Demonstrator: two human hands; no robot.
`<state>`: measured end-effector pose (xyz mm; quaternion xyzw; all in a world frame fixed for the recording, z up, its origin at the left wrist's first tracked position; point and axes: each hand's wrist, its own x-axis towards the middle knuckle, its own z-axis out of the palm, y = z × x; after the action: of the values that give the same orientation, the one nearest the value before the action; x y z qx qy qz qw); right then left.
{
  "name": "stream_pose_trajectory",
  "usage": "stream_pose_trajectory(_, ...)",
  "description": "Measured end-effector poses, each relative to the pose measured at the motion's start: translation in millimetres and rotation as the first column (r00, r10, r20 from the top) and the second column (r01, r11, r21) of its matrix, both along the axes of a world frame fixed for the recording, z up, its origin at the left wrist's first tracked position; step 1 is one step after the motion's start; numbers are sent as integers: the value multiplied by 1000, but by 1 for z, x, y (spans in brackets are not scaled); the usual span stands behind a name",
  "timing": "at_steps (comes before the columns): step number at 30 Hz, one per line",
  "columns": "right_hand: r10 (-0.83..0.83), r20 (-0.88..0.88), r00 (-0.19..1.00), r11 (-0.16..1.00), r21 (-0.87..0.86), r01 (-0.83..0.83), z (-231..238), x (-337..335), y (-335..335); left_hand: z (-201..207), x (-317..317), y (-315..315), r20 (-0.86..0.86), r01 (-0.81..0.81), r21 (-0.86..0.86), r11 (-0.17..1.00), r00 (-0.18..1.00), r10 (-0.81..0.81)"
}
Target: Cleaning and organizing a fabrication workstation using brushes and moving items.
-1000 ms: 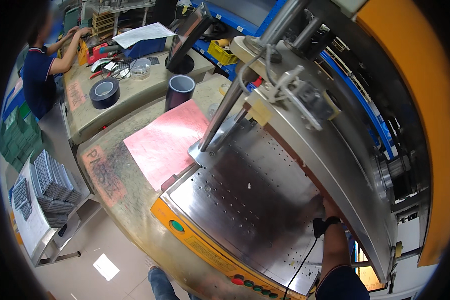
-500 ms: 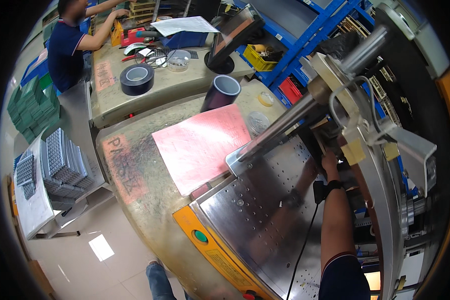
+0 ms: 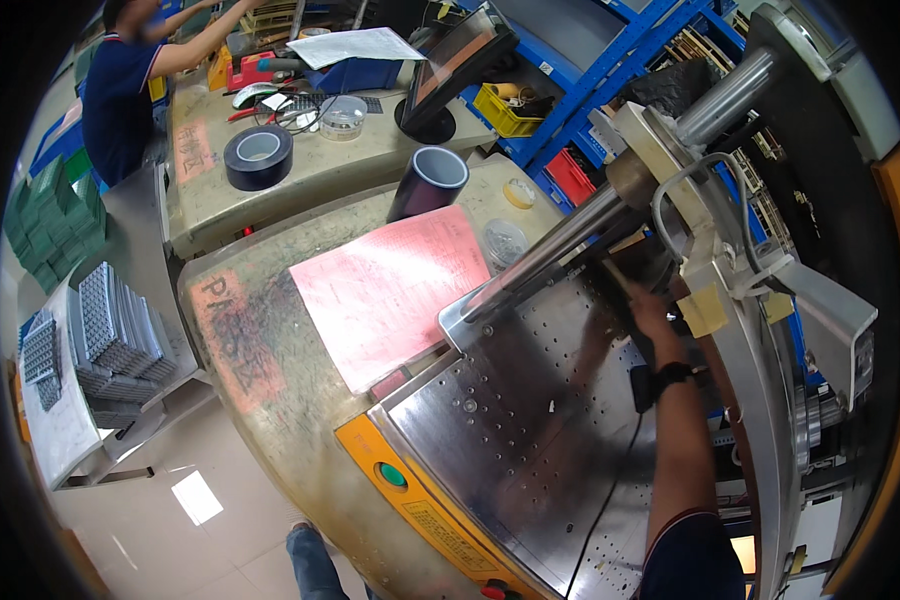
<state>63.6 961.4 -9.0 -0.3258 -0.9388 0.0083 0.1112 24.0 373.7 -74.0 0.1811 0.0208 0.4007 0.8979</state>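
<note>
My right hand [image 3: 652, 312] reaches over the far right part of a shiny perforated metal plate [image 3: 510, 400], beneath a machine's upper frame. Its fingers are curled beside a dark long bar [image 3: 610, 290], and shadow hides what they grip. A black band [image 3: 673, 374] is round the wrist, with a small black device [image 3: 641, 388] whose cable [image 3: 610, 490] trails down across the plate. My left hand is out of view.
Metal rods [image 3: 560, 250] and a bracket [image 3: 810, 310] overhang the plate. A pink sheet [image 3: 395, 290], dark roll [image 3: 430, 183] and tape roll [image 3: 258, 158] lie on the worktops. Stacked grey panels [image 3: 120, 330] stand left. A co-worker [image 3: 120, 95] works at the far left.
The view has shifted slightly, so the benches sit a little further left. My right hand has moved a little up and left over the plate's far end. The co-worker's arms have risen.
</note>
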Motion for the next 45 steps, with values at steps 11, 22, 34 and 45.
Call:
stream_pose_trajectory(11,231,82,969,917,-352,-188,35,-58,-167,-6,5,-22,-30,58,-9,998,998,-58)
stream_pose_trajectory(22,403,64,913,899,-217,-381,8,-46,-250,8,15,-54,-92,190,-25,982,977,-191)
stream_pose_trajectory(34,-127,57,990,988,-83,132,20,36,-277,37,31,-71,-316,223,345,912,942,-111)
stream_pose_trajectory(45,-47,174,984,960,-265,93,36,-14,-415,63,-18,-101,-334,427,240,872,880,-339)
